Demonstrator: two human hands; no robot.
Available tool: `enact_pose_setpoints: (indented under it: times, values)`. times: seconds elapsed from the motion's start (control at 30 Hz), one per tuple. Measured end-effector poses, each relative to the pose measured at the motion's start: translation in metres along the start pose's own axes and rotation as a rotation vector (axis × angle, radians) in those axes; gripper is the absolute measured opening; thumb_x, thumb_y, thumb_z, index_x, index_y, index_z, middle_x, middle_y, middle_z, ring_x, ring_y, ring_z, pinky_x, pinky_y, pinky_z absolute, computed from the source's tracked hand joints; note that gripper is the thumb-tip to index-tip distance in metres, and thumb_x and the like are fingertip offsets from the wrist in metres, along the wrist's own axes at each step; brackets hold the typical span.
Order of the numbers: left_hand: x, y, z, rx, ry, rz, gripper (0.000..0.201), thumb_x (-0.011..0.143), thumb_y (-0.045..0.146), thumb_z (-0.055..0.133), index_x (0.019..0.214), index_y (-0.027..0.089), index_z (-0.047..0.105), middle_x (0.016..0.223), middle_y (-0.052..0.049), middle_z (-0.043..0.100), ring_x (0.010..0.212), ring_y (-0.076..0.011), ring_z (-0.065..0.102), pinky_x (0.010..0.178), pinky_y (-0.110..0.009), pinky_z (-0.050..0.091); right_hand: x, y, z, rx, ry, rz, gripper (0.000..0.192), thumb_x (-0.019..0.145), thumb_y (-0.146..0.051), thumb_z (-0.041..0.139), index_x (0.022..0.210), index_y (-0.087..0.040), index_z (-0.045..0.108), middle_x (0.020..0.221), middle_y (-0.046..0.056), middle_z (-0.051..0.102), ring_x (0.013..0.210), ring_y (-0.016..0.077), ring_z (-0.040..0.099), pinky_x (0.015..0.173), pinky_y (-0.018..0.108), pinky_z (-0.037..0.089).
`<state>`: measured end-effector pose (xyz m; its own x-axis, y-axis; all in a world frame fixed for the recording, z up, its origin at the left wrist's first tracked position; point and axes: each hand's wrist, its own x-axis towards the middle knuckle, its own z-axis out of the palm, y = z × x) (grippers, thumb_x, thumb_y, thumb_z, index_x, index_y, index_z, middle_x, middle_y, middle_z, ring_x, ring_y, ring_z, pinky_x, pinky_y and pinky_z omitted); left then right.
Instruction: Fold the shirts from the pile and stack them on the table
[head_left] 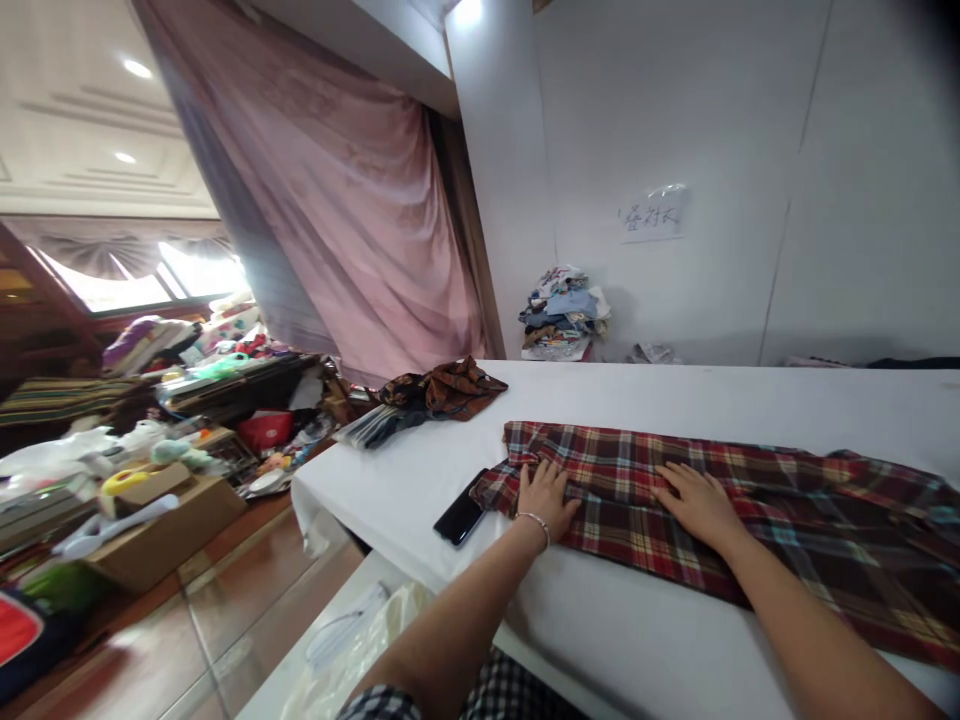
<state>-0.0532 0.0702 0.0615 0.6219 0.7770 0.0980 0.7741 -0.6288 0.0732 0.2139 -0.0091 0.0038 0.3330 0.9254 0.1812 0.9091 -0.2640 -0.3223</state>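
Observation:
A red, brown and yellow plaid shirt lies stretched lengthwise over the white table, running off toward the right edge of the view. My left hand, with a bracelet at the wrist, rests flat on the shirt's left end, near its collar. Farther right, my right hand presses on the cloth with its fingers spread. Both palms face down on the fabric. A black phone lies just left of the shirt, its upper corner touching or partly under the cloth.
The white table carries folded dark clothes and a brown patterned garment at its far left corner. Behind it stands a tall pile of clothes by the wall. A cardboard box and clutter cover the floor at left. A plastic bag lies low in front.

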Motion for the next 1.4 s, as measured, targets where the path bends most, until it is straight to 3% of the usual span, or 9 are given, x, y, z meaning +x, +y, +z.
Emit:
enact_pose_setpoints:
  times: [0.17,0.27,0.4,0.6,0.73,0.83,1.1,1.27,1.4]
  values:
    - [-0.018,-0.025,-0.023,0.119,0.039,-0.202,0.038,0.091,0.038,0.052,0.123,0.021,0.061,0.136,-0.011,0.060,0.129,-0.0292,0.048,0.109,-0.049,0.035,0.000,0.002,0.002,0.005,0.012,-0.008,0.050,0.092,-0.044,0.041,0.134,-0.023,0.060,0.147,0.009,0.052,0.141,0.0294,0.041,0.115,0.054,0.027]
    - [-0.020,-0.036,-0.028,0.119,0.021,-0.221,0.027,0.092,0.031,0.048,0.108,0.020,0.067,0.116,-0.011,0.068,0.118,-0.0272,0.055,0.104,-0.044,0.037,-0.001,0.003,0.001,0.016,0.028,-0.007,0.049,0.092,-0.043,0.042,0.133,-0.023,0.060,0.145,0.009,0.054,0.140,0.0295,0.042,0.115,0.054,0.028]
    - [-0.013,-0.052,-0.037,0.097,0.054,-0.282,0.030,0.094,0.025,0.041,0.104,0.020,0.069,0.117,-0.012,0.068,0.119,-0.0274,0.053,0.102,-0.043,0.036,-0.003,0.003,-0.001,0.018,0.041,-0.027,0.048,0.092,-0.044,0.042,0.131,-0.024,0.061,0.144,0.009,0.055,0.139,0.0298,0.044,0.114,0.052,0.030]
    - [0.025,-0.073,-0.050,0.015,0.016,-0.444,0.051,0.093,0.054,0.039,0.112,0.017,0.068,0.125,-0.017,0.067,0.125,-0.0339,0.053,0.104,-0.048,0.036,-0.005,0.001,-0.006,-0.012,0.012,-0.021,0.050,0.093,-0.044,0.041,0.135,-0.022,0.059,0.146,0.010,0.053,0.140,0.0296,0.042,0.114,0.051,0.030]
    - [0.056,-0.071,-0.045,-0.097,-0.095,-0.532,0.071,0.084,0.073,0.039,0.120,0.016,0.063,0.121,-0.019,0.070,0.119,-0.0361,0.060,0.102,-0.050,0.040,-0.007,-0.001,-0.008,-0.005,0.025,-0.020,0.049,0.093,-0.044,0.041,0.134,-0.024,0.059,0.146,0.009,0.053,0.140,0.0300,0.042,0.114,0.053,0.029]
    - [0.073,-0.066,-0.038,-0.176,-0.122,-0.579,0.078,0.083,0.074,0.040,0.129,0.013,0.056,0.130,-0.022,0.064,0.122,-0.0349,0.060,0.100,-0.047,0.045,-0.008,-0.002,-0.010,-0.001,0.018,-0.016,0.049,0.094,-0.044,0.042,0.135,-0.024,0.059,0.146,0.008,0.053,0.140,0.0297,0.042,0.115,0.052,0.029]
    - [0.093,-0.070,-0.026,-0.297,-0.140,-0.614,0.077,0.074,0.050,0.074,0.133,0.007,0.049,0.128,-0.023,0.064,0.115,-0.0297,0.065,0.089,-0.034,0.053,-0.007,-0.004,-0.014,0.014,0.011,-0.020,0.047,0.095,-0.043,0.044,0.135,-0.023,0.059,0.146,0.009,0.052,0.139,0.0288,0.043,0.114,0.050,0.031]
    - [0.093,-0.061,-0.034,-0.287,-0.106,-0.511,0.071,0.075,0.034,0.075,0.136,0.016,0.045,0.128,-0.017,0.066,0.115,-0.0266,0.065,0.090,-0.031,0.051,-0.007,-0.007,-0.018,0.021,-0.006,-0.009,0.046,0.095,-0.042,0.046,0.135,-0.024,0.059,0.147,0.008,0.051,0.140,0.0284,0.042,0.115,0.050,0.029]
    - [0.098,-0.042,-0.052,-0.241,-0.092,-0.428,0.071,0.076,0.026,0.070,0.139,0.014,0.040,0.125,-0.022,0.066,0.114,-0.0330,0.065,0.092,-0.039,0.050,-0.007,-0.009,-0.019,0.033,-0.011,-0.002,0.045,0.095,-0.041,0.047,0.134,-0.025,0.059,0.148,0.008,0.051,0.140,0.0288,0.041,0.116,0.050,0.029]
